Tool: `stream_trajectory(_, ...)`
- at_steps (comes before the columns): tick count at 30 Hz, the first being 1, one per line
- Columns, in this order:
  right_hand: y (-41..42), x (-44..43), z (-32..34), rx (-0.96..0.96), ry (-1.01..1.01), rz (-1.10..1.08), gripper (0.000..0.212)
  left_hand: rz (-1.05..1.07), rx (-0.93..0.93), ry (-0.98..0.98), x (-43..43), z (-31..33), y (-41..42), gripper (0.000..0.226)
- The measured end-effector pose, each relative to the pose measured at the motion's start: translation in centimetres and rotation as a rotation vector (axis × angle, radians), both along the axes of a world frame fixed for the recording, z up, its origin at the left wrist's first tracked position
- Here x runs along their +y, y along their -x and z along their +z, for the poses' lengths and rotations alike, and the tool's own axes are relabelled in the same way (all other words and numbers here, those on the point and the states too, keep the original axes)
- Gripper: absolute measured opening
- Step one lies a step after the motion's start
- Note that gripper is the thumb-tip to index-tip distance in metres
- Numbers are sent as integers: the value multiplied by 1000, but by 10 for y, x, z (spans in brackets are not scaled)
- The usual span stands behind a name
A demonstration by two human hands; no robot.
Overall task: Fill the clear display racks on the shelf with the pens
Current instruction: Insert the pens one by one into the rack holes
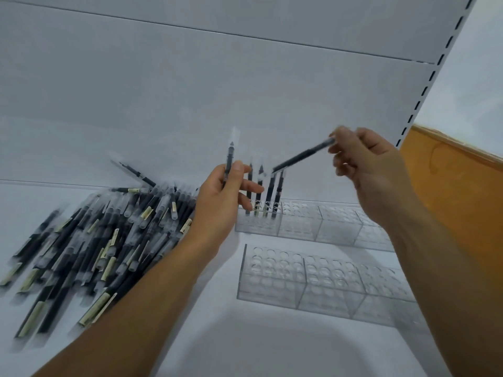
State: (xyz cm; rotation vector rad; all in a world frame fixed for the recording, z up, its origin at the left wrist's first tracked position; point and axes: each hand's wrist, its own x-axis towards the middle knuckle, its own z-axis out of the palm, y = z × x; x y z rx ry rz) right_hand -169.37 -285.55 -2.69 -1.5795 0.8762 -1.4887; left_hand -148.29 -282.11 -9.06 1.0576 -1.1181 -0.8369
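A large pile of black pens with clear caps [103, 240] lies on the white shelf at the left. My left hand [223, 202] grips one upright pen [231, 159] just left of the far clear rack [307, 221]. Several pens [265, 191] stand in that rack's left end. My right hand [373, 170] pinches another black pen [302, 157] by its upper end, slanting down-left, its lower tip above the standing pens. A second clear rack [321, 281] lies nearer to me, with no pens in its holes.
The white shelf floor [245, 336] spreads below my arms. Behind stands the white back panel [217, 91], with a slotted upright [424, 85] at the right. An orange wooden surface [457, 186] borders the shelf's right side.
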Motion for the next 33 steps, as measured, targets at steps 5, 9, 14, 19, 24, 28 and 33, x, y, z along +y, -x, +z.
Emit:
stream_trajectory(5, 14, -11, 5, 212, 88, -244, 17, -16, 11, -14, 1, -2, 1, 26)
stream_trajectory(9, 6, -23, 0, 433, 113, -264, 18, -37, -8, -3, 2, -2, 1, 25)
stream_trajectory(14, -6, -34, -5, 650, 84, -203, 18, -52, -76, 13, 1, -5, 2, 23)
stream_trajectory(19, -26, -41, -12, 826, 99, -202, 20, -65, -129, 32, 1, -7, 3, 22)
stream_trajectory(24, -28, -44, -14, 987, 85, -251, 27, -80, -157, 43, 0, -8, 4, 22)
stream_trajectory(28, -31, -41, -14, 1029, 50, -225, 30, -90, -172, 40, 1, -8, 4, 22)
stream_trajectory(33, -15, -22, -5, 1075, 57, -351, 32, -92, -211, 40, 1, -7, 3, 21)
